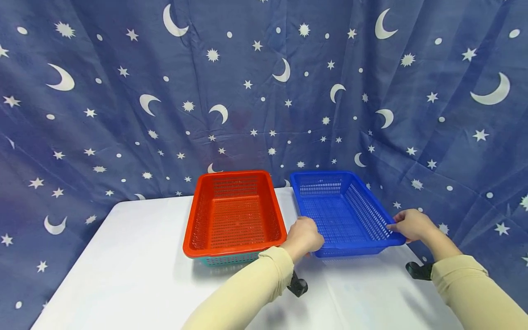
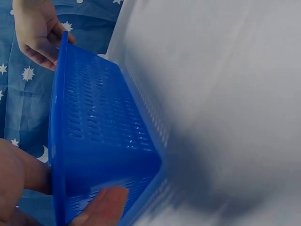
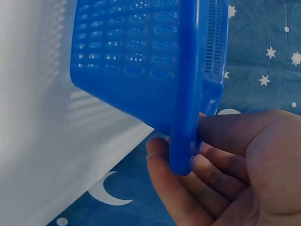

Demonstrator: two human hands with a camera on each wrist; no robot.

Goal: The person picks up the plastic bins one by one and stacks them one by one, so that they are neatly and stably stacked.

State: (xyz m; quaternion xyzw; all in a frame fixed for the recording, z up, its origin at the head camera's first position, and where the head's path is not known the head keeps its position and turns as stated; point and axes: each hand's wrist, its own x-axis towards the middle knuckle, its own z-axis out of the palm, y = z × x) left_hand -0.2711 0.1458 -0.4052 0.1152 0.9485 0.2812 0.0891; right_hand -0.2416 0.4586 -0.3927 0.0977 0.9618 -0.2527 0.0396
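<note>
Your left hand and right hand clamp their grip on the blue basket at its near corners, right of the red basket.

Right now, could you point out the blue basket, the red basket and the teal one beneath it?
Blue basket (image 1: 337,216), head view: on its mesh floor.
Red basket (image 1: 237,220), head view: on its slotted floor.
Teal basket (image 1: 229,260), head view: on the visible strip of its front wall.

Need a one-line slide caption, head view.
Left hand and right hand grip a blue basket at its near corners, beside a red basket atop a teal one.
</note>
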